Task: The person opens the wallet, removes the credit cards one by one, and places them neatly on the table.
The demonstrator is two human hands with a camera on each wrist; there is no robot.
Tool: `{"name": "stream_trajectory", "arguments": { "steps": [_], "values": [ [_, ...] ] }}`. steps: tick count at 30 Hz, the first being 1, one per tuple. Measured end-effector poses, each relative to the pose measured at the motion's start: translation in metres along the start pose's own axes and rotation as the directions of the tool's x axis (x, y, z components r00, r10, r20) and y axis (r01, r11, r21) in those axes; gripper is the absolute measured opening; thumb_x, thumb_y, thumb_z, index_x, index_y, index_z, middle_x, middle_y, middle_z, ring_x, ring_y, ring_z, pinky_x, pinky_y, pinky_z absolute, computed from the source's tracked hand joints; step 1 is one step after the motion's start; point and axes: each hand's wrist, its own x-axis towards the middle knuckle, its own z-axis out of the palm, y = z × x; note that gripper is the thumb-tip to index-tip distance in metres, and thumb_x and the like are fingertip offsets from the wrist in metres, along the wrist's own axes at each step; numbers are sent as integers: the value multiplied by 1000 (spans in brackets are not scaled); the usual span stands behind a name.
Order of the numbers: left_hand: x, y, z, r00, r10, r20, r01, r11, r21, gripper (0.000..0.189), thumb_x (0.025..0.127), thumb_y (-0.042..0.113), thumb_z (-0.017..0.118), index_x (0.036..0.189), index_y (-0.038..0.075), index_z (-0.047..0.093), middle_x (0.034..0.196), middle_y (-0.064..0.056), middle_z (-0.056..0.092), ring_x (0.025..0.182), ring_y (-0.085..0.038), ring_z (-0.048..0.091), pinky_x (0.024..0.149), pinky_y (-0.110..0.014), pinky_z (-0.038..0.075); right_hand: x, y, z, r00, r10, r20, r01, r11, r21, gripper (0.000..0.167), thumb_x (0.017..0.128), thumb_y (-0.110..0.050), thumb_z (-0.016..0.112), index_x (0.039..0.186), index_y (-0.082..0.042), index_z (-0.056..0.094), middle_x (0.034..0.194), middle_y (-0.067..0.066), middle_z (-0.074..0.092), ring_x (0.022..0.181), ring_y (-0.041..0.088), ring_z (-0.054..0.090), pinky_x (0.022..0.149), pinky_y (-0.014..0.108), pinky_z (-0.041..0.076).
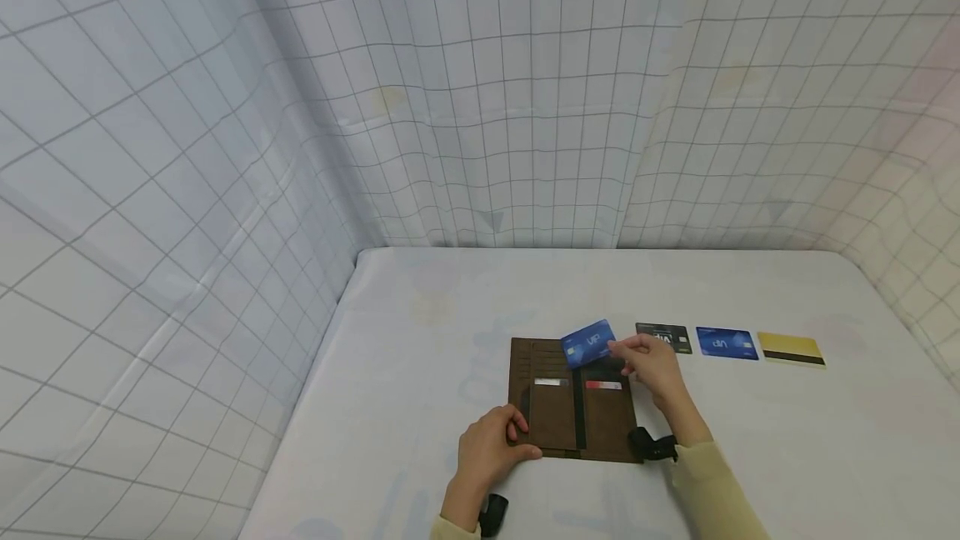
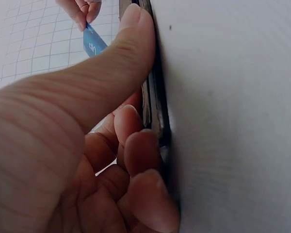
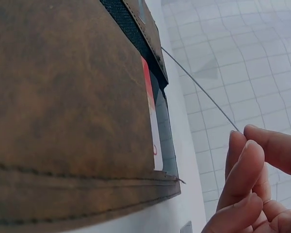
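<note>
A brown wallet lies spread out on the white table, with a white-edged card in its left pocket and a red-edged card in its right one. My left hand grips the wallet's near left corner, thumb along the front edge and fingers curled at the side. Between thumb and fingertips, my right hand pinches a blue VIP card by its right end. That card is tilted over the wallet's far edge, and the right wrist view shows it edge-on as a thin line.
Right of the wallet, a black VIP card, another blue VIP card and a gold card with a dark stripe lie in a row on the table. Grid-patterned white curtains hang behind and along both sides.
</note>
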Motion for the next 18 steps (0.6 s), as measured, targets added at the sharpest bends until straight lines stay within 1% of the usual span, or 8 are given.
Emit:
{"name": "stream_trajectory", "arguments": {
  "steps": [3,7,12,18],
  "values": [
    [0,0,0,1000,-4,-1,4,1000,1,35,66,41,84,81,24,58,67,14,43,52,-4,37,49,-25,33,-1,1,-2,1000,0,-22,0,1000,-1,38,86,-33,71,98,2,63,91,15,69,62,19,58,54,28,42],
    [0,0,0,1000,-11,2,11,1000,-1,35,67,41,84,81,24,58,68,14,43,53,-4,38,50,-25,34,-2,4,-9,999,10,-41,-9,1000,6,40,86,-35,71,99,2,63,91,13,70,61,17,57,54,28,41],
    [0,1,0,1000,-14,4,14,1000,-2,35,67,42,84,82,24,58,68,14,43,53,-4,39,50,-25,34,-3,6,-22,998,30,-58,-27,999,37,41,86,-35,71,100,3,64,92,11,70,60,14,57,54,27,41],
    [0,2,0,1000,-10,5,10,1000,-4,35,67,41,84,82,24,58,68,14,43,53,-4,39,50,-25,34,-7,10,-38,994,60,-97,-58,998,24,44,87,-38,69,104,2,62,96,13,69,63,13,56,57,28,42]
  ]
}}
